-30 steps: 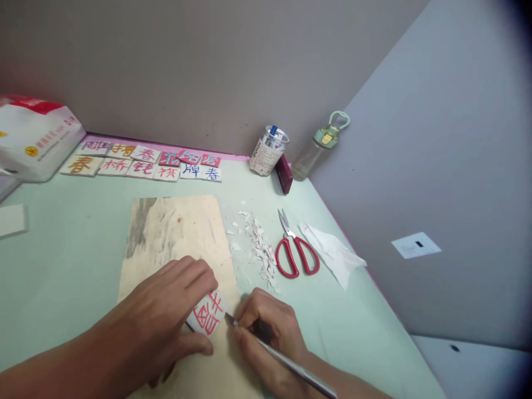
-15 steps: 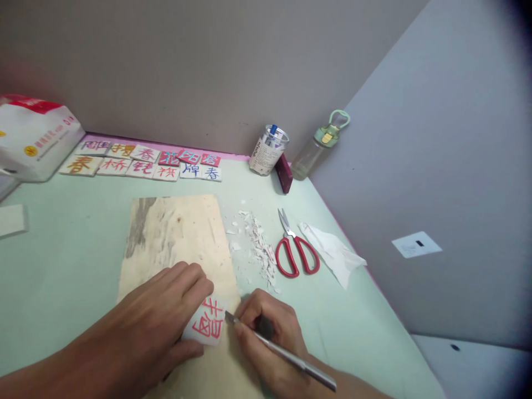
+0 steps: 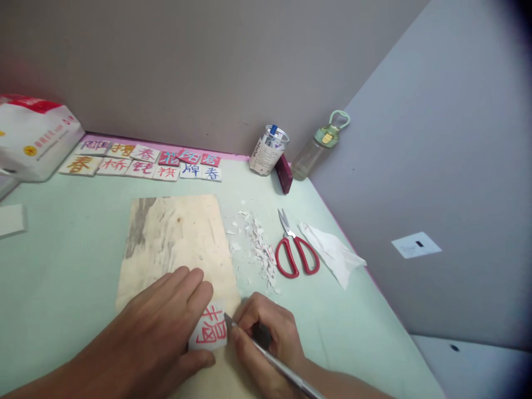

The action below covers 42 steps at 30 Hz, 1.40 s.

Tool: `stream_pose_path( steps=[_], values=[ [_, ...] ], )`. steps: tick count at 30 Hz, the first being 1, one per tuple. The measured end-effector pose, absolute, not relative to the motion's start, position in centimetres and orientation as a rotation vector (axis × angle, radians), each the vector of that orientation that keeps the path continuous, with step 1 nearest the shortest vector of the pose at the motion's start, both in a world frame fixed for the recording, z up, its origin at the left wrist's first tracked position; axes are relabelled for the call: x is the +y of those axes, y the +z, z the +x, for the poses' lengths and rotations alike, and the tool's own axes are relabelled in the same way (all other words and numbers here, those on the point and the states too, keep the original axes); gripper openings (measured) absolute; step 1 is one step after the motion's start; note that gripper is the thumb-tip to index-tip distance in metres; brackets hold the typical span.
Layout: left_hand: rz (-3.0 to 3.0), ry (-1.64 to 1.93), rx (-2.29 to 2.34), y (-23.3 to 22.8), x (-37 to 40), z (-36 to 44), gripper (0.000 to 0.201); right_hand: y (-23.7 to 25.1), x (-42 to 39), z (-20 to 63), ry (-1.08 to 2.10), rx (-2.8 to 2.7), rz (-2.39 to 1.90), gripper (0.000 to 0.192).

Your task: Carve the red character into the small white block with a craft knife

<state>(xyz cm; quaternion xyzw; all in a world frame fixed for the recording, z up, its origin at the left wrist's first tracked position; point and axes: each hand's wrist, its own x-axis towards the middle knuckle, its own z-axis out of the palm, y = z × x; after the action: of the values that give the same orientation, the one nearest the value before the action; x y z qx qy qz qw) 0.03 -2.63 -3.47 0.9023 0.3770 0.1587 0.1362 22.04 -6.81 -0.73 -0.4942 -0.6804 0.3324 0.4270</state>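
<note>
A small white block [image 3: 210, 327] with a red written character lies on a wooden board [image 3: 195, 233]. My left hand [image 3: 166, 318] grips it from the left, thumb at its near edge and fingers at its far edge, hiding its left part. My right hand [image 3: 270, 335] is closed like a pen hold around a silver craft knife [image 3: 276, 363]. The knife's blade tip touches, or comes very near, the block's right edge beside the red strokes. The lower end of the knife handle runs out of the picture.
White shavings [image 3: 260, 249] lie right of the board, then red-handled scissors [image 3: 293, 249] and a crumpled tissue [image 3: 332, 249]. Lettered tiles [image 3: 143, 168] line the back, near a can [image 3: 266, 158], a dark red box [image 3: 284, 174] and a bottle [image 3: 313, 152]. A white package [image 3: 37, 138] stands left.
The block has turned slightly and shifted a little right and nearer to me, my left hand going with it. The knife's handle has swung a bit more toward me.
</note>
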Motion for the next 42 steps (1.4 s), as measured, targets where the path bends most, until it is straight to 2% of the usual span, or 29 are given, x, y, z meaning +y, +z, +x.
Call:
stream_pose_path(
  steps=[7,12,18,24,31,37,38,42],
  values=[
    [2.543,0.442,1.107,-3.1,-2.5,0.4,0.054,-1.2,-6.8,22.0,0.855,-1.653,-1.268,0.022],
    [2.450,0.414,1.092,-2.4,-2.2,-0.2,0.081,-1.2,-6.6,22.2,0.852,-1.654,-1.279,0.022],
    [2.345,0.209,1.083,-0.8,-1.6,0.6,0.046,-0.8,-6.6,22.0,0.774,-1.728,-1.234,0.020],
    [2.270,0.261,1.044,-1.6,-2.1,1.3,0.040,-0.8,-6.7,21.7,0.764,-1.746,-1.230,0.020],
    [2.207,0.217,1.027,-0.5,-2.0,1.2,0.035,-0.6,-6.8,21.7,0.868,-1.667,-1.304,0.023],
    [2.208,0.239,0.973,-0.6,-1.3,0.6,0.006,-0.3,-6.7,21.5,1.118,-1.424,-1.430,0.023],
    [2.221,0.270,0.951,-0.8,-1.2,0.6,0.005,-0.2,-6.7,21.4,1.141,-1.394,-1.444,0.024],
    [2.269,0.424,0.826,-1.5,-0.9,1.0,0.023,0.2,-6.5,21.3,1.173,-1.338,-1.458,0.026]
  ],
)
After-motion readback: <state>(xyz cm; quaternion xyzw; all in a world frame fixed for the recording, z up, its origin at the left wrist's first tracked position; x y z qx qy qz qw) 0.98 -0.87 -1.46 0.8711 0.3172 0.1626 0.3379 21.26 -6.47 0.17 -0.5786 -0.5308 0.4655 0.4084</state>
